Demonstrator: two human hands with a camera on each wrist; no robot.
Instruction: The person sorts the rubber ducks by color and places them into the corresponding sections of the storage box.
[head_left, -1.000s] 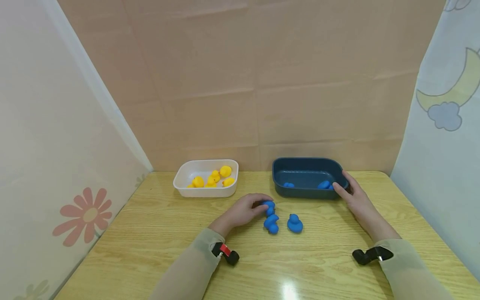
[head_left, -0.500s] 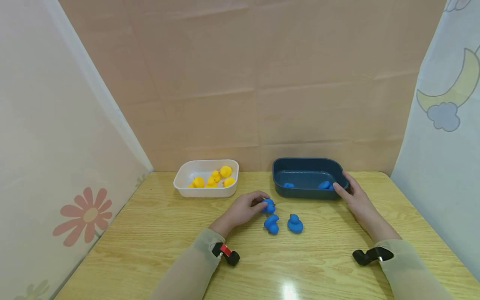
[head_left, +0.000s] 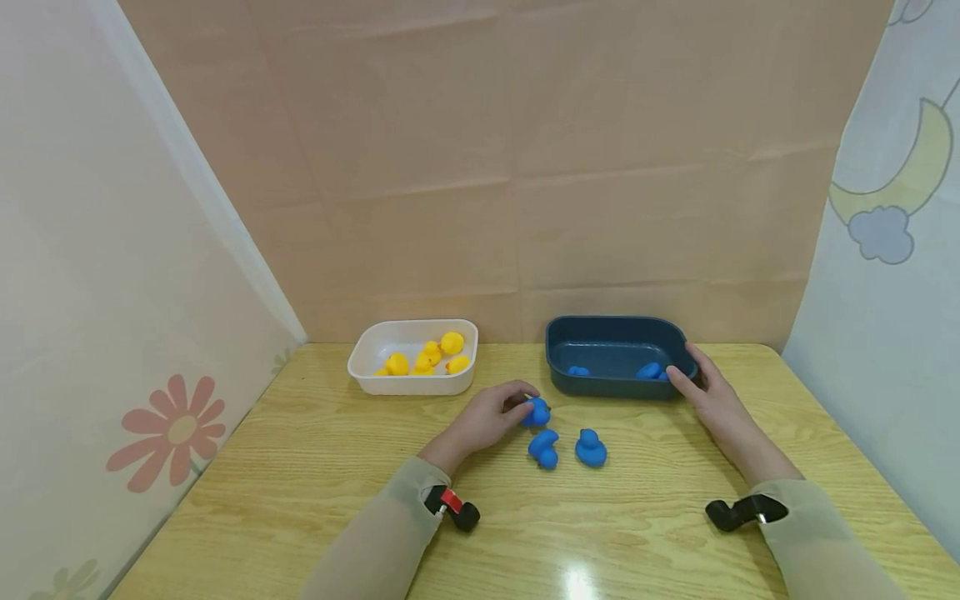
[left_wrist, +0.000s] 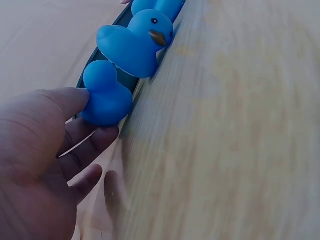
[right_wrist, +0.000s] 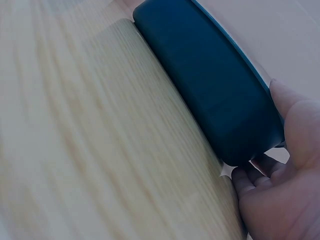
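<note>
My left hand (head_left: 486, 418) pinches a blue rubber duck (head_left: 537, 412) between thumb and fingers, low over the table. In the left wrist view, this duck (left_wrist: 106, 97) sits at the fingertips, its face turned away. Two more blue ducks lie close by: one on its side (head_left: 543, 449) just in front, another (head_left: 591, 448) to the right. My right hand (head_left: 716, 406) grips the right end of a dark blue bin (head_left: 600, 387), thumb at the rim. Underneath its end, the fingers curl in the right wrist view, beside the bin wall (right_wrist: 210, 80). A few blue ducks (head_left: 649, 371) lie inside it.
A white bin (head_left: 412, 385) with several yellow rubber ducks (head_left: 427, 354) stands at the back left of the wooden table (head_left: 585, 533). Behind both bins rises a tan paper backdrop (head_left: 510, 167). Patterned cloth walls (head_left: 877, 333) flank the table.
The blue duck in my left hand has turned, so its head now points right instead of toward me. My left fingers have drawn back slightly left. My right hand and the bins stay put.
</note>
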